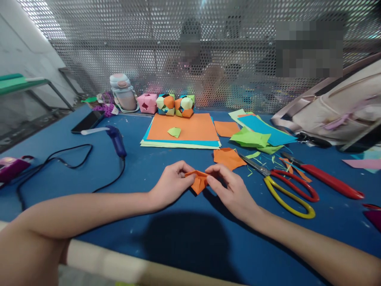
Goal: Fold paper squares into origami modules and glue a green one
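Note:
A small folded piece of orange paper (199,183) is pinched between both hands just above the blue table, its pointed end toward me. My left hand (171,186) grips its left corner between thumb and fingers. On the opposite corner, the thumb and fingertips of my right hand (233,190) are closed. Beyond the hands lies a stack of coloured sheets with an orange sheet (184,124) on top, and a small folded green piece (174,132) rests on it. A creased orange sheet (228,158) lies beyond my right hand.
Scissors (288,190) and a red-handled tool (331,180) lie on the right among paper scraps. Folded paper balls (166,105) and a bottle (123,93) stand at the back. A corded glue gun (116,141) lies left. A bag (342,103) sits back right.

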A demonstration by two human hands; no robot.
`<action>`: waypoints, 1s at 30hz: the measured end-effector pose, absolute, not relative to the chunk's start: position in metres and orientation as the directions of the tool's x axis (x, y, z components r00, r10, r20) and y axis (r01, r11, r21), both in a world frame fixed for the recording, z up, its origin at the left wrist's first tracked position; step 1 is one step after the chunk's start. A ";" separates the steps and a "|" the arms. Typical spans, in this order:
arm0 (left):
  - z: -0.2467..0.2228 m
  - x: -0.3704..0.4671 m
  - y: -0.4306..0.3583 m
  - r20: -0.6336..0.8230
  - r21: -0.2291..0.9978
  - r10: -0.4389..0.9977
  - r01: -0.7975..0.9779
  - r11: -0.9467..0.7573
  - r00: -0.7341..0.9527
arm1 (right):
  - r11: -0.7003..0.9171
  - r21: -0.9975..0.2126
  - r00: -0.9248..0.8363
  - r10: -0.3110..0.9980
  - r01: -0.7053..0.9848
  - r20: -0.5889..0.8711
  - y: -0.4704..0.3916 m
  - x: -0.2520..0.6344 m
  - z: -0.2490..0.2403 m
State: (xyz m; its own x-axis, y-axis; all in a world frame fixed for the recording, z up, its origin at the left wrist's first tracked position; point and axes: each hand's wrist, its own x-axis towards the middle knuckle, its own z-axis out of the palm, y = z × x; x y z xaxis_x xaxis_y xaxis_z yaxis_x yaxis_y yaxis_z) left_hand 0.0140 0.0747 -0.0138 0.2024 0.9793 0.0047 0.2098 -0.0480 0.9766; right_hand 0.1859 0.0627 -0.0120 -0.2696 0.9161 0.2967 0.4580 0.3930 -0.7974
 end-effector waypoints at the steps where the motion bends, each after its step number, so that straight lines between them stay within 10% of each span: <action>1: -0.014 0.014 0.075 0.015 0.977 0.983 0.207 -0.053 0.185 | 0.383 -0.784 -0.264 0.921 0.488 0.285 0.063 0.186 -0.013; 30: -0.017 0.015 0.075 -0.043 0.971 0.981 0.239 -0.003 0.190 | 0.366 -0.697 -0.274 0.930 0.616 0.247 0.072 0.174 -0.016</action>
State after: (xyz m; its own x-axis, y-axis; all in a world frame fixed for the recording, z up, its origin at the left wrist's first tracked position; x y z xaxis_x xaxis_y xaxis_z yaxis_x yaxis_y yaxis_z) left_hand 0.0148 0.0745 -0.0175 0.1898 0.9809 -0.0434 0.2388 -0.0032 0.9711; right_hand 0.1735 0.0718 -0.0161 -0.2738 0.9296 0.2466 0.6165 0.3665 -0.6969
